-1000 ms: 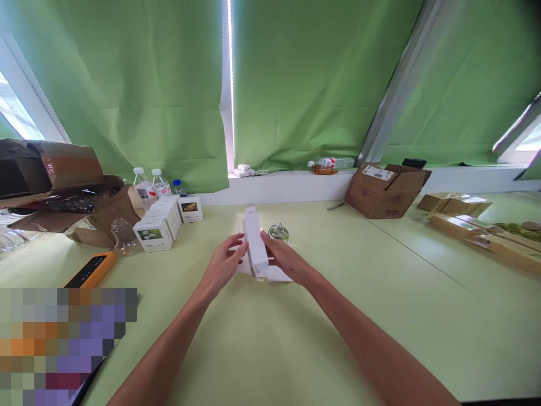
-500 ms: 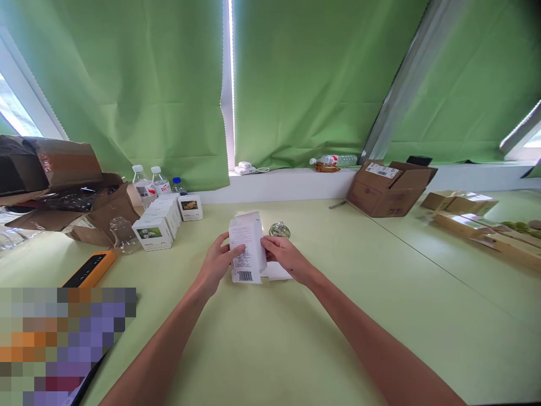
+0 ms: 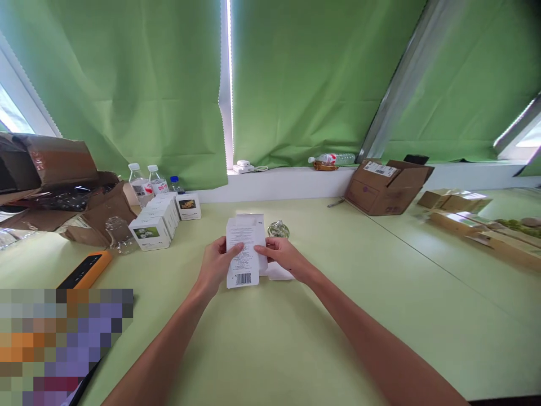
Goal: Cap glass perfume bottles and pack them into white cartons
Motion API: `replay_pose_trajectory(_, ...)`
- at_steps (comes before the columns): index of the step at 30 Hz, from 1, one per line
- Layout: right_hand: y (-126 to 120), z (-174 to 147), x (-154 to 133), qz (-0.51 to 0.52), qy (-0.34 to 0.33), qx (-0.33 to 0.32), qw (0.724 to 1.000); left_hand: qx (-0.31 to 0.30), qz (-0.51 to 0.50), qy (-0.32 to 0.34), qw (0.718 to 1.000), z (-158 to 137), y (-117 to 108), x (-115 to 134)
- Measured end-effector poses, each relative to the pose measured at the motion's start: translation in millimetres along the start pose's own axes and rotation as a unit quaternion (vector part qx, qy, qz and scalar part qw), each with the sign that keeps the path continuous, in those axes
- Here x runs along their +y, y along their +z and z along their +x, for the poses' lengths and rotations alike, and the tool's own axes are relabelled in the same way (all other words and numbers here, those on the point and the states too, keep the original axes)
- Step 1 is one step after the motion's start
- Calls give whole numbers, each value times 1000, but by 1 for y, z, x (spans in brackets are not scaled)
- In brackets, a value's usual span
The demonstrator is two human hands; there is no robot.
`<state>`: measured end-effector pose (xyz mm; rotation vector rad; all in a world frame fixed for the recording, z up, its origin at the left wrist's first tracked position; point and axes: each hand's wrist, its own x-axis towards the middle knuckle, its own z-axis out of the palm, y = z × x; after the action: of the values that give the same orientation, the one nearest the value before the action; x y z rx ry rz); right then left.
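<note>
Both hands hold a white carton point(image 3: 243, 265) with small printed text and a barcode facing me; flaps stand out at its top. My left hand point(image 3: 217, 262) is closed on its left side, thumb on the printed face. My right hand point(image 3: 281, 256) pinches the right edge, its fingers partly hidden behind the carton. Another white card piece point(image 3: 279, 272) lies on the table under my right hand. Just beyond that hand sits a round, shiny glass-like item point(image 3: 278, 229) with greenish contents.
Several white boxes point(image 3: 154, 220) with plant pictures stand at the left, near clear bottles point(image 3: 139, 183) and an open cardboard box point(image 3: 97, 208). An orange power strip point(image 3: 87, 269) lies nearer. Right are a brown carton point(image 3: 380, 189) and wooden-looking trays point(image 3: 477, 228).
The carton has turned more squarely toward me and dropped slightly, with a top flap now showing wider. My right thumb has moved onto its front face.
</note>
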<state>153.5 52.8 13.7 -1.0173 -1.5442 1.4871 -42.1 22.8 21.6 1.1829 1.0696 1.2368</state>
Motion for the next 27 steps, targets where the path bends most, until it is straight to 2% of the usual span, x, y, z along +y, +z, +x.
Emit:
replay_pose_trajectory(14,-6,1,-2,1,-11,23,1000,-34,-71,-65,995,2,2,-8)
replay_pose_trajectory(20,0,-4,-10,29,-29,39,998,-72,-117,-80,987,1,0,-5)
replay_pose_trajectory(27,0,-4,-10,-20,-46,67,996,-102,-132,-84,982,-2,5,3)
